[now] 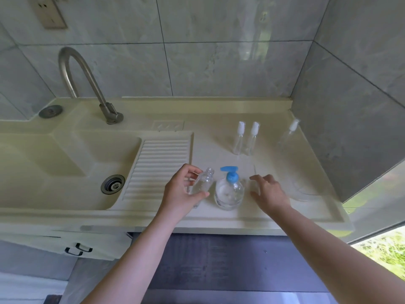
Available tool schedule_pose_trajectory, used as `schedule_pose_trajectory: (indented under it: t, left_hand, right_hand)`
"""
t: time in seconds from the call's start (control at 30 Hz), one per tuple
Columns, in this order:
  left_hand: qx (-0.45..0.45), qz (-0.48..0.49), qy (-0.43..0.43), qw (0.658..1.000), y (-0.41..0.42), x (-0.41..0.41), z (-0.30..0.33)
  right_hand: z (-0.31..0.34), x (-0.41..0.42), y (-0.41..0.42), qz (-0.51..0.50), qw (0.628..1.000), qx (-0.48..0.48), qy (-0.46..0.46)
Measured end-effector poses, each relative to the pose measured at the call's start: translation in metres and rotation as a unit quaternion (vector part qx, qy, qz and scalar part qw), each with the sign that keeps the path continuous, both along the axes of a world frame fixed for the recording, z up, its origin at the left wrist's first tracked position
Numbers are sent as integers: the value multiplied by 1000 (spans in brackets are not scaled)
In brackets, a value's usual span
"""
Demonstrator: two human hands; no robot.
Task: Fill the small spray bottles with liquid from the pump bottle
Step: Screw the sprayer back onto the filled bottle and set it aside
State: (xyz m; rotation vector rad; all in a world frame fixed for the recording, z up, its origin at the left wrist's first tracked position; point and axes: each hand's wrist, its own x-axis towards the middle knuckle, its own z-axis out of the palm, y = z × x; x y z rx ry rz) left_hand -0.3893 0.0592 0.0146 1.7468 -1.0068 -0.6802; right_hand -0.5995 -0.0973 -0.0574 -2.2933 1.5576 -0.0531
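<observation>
Near the counter (219, 218) front edge: left hand (182, 191) gripping an uncapped small spray bottle (202, 183), tilted, just beside the blue-topped pump bottle (229, 191). Right hand (268, 191) released, fingers spread, right of the pump bottle. Toward the back edge: three capped spray bottles (246, 139).

I count one pump bottle (229, 190) with a blue head on the counter (219, 137), and four small clear bottles around it. One uncapped bottle (202, 183) is just left of the pump bottle; two capped spray bottles (238, 139) (252, 139) stand side by side behind it, and a third capped one (289, 134) stands farther back to its right. I also count two hands, one faucet (87, 84) and one drain (112, 184), both well left of the pump bottle.
</observation>
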Motion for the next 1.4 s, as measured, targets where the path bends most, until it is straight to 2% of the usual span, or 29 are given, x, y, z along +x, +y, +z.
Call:
schedule_pose_trajectory:
  t: [0.13, 0.3, 0.43, 0.6, 0.67, 0.7, 0.8, 0.87, 1.1, 1.27, 1.33, 1.4]
  left_hand:
    - [-7, 11, -12, 1000, 7, 1, 4]
    - [-11, 13, -9, 1000, 13, -3, 10]
    - [-19, 3, -13, 1000, 15, -7, 15]
    - [-35, -4, -3, 999, 13, -14, 22]
    - [-44, -4, 0, 999, 12, -16, 25]
    - [-47, -4, 0, 999, 11, -16, 26]
    - [-52, -12, -1, 999, 7, -15, 32]
    - [-50, -18, -7, 999, 5, -15, 36]
    - [-61, -20, 9, 998, 1, -19, 42]
    - [-68, -28, -6, 997, 0, -21, 44]
    - [-70, -29, -9, 997, -2, -22, 44]
    - [-71, -28, -12, 997, -2, -22, 44]
  right_hand:
    - [-8, 2, 8, -8, 999, -26, 24]
    - [-14, -1, 18, -28, 999, -43, -5]
    - [-13, -12, 16, -40, 997, -28, -65]
    - [4, -23, 5, -94, 975, -33, -197]
    - [21, -22, 2, -152, 948, -4, -279]
    - [30, -20, 2, -188, 921, 24, -340]
    - [62, -14, 4, -261, 799, 96, -534]
    - [82, -12, 9, -261, 744, 124, -602]
    - [127, -20, 37, -235, 669, 204, -675]
    - [148, -25, 51, -207, 599, 242, -735]
    - [154, -24, 56, -204, 588, 242, -744]
    - [158, -22, 59, -201, 595, 233, -743]
